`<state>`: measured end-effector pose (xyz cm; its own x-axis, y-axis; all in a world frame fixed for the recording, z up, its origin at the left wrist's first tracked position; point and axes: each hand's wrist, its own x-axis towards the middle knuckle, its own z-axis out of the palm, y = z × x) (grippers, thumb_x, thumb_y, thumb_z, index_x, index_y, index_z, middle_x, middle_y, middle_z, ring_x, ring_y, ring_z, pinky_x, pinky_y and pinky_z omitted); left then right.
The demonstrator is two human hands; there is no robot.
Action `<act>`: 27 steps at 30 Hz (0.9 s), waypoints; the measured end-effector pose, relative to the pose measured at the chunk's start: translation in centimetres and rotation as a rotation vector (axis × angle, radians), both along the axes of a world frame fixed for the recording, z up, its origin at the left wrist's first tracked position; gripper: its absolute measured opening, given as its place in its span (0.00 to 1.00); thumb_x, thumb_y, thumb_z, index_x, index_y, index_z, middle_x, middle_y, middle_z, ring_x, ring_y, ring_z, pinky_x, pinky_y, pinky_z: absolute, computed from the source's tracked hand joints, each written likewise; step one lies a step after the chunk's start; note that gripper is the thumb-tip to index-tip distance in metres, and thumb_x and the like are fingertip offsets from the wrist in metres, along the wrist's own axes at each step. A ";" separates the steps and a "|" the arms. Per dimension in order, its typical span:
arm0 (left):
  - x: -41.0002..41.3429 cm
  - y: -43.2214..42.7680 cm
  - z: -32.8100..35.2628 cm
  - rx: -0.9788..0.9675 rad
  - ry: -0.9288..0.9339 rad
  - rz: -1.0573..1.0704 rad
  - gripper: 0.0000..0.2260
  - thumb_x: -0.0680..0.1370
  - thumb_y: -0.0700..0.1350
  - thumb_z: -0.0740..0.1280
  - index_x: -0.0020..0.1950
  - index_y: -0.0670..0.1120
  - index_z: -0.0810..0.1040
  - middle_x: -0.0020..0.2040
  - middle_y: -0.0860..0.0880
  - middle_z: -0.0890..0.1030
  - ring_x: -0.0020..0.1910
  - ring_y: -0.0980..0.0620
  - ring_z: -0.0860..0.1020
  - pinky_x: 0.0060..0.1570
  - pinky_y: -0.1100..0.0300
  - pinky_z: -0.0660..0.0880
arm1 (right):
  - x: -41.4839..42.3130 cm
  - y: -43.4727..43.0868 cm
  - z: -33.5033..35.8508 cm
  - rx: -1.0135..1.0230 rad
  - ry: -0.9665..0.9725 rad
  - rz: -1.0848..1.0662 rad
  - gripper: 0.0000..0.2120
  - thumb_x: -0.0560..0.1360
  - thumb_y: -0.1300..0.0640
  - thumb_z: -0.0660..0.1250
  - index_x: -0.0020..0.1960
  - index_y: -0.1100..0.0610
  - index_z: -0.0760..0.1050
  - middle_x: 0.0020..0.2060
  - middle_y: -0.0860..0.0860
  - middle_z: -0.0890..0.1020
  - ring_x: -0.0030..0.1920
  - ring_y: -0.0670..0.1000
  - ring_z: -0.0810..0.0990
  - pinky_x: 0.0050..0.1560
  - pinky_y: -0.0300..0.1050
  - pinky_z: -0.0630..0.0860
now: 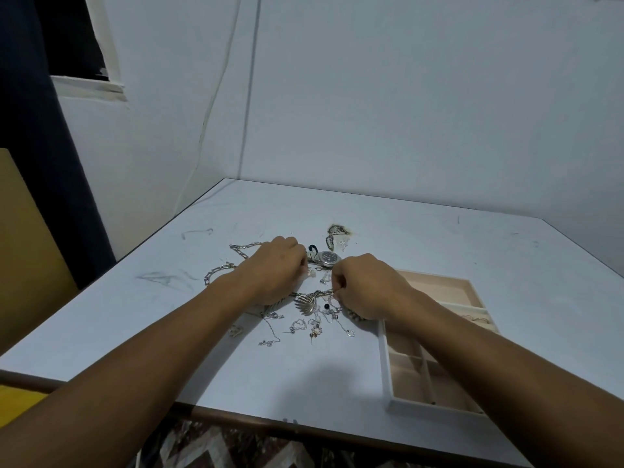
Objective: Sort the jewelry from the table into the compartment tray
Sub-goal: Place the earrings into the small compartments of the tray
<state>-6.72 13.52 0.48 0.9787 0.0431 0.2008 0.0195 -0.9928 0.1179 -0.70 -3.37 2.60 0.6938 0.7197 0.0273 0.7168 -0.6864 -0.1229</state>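
Nothing readable here honestly, the watch (329, 257) dial is way too small and blurry to make out.

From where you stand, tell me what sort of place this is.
Likely a room at home: scuffed white table in a corner of bare walls, dark curtain by a window, patterned rug below.

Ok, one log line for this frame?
phase: picking from jewelry pile | left hand: curled over pile, grip hidden | right hand: pinches shell-pendant chain | watch: on table | tray: right of pile
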 end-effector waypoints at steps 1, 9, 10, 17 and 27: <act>0.0 0.0 0.0 -0.014 -0.014 0.000 0.05 0.80 0.41 0.59 0.52 0.45 0.73 0.52 0.46 0.74 0.51 0.46 0.70 0.51 0.53 0.69 | 0.0 -0.1 0.0 0.006 0.002 0.000 0.07 0.73 0.60 0.61 0.42 0.50 0.75 0.45 0.53 0.81 0.46 0.56 0.79 0.42 0.47 0.75; -0.7 -0.1 1.0 -0.107 -0.101 0.046 0.03 0.81 0.38 0.58 0.51 0.46 0.68 0.46 0.48 0.74 0.45 0.46 0.71 0.41 0.54 0.66 | 0.2 0.0 0.8 0.100 0.015 0.018 0.10 0.74 0.65 0.59 0.42 0.61 0.79 0.41 0.57 0.82 0.42 0.55 0.78 0.42 0.49 0.76; -0.7 -0.1 1.1 -0.116 -0.108 0.047 0.03 0.81 0.39 0.57 0.51 0.47 0.67 0.45 0.47 0.74 0.44 0.46 0.71 0.40 0.54 0.66 | 0.2 -0.1 1.1 0.118 0.026 0.020 0.10 0.75 0.65 0.58 0.42 0.61 0.79 0.41 0.56 0.82 0.41 0.54 0.77 0.41 0.47 0.74; -0.9 -0.8 2.3 -0.271 -0.131 0.015 0.07 0.82 0.41 0.59 0.53 0.46 0.76 0.41 0.53 0.76 0.39 0.55 0.75 0.38 0.62 0.70 | 1.1 -2.3 3.3 0.237 0.141 0.005 0.08 0.74 0.60 0.63 0.43 0.57 0.81 0.40 0.47 0.84 0.41 0.47 0.78 0.39 0.38 0.71; -0.8 -5.4 3.7 -0.443 -0.178 -0.108 0.08 0.80 0.41 0.64 0.55 0.47 0.82 0.41 0.56 0.80 0.39 0.61 0.80 0.39 0.77 0.71 | 2.0 -10.0 4.8 0.292 0.175 -0.100 0.06 0.74 0.59 0.67 0.41 0.52 0.81 0.34 0.42 0.81 0.35 0.38 0.77 0.36 0.31 0.68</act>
<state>-7.50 8.08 4.21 0.9346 0.0624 0.3502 -0.1394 -0.8415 0.5219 1.34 -13.40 7.42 0.7730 0.6271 0.0961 0.5984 -0.6702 -0.4390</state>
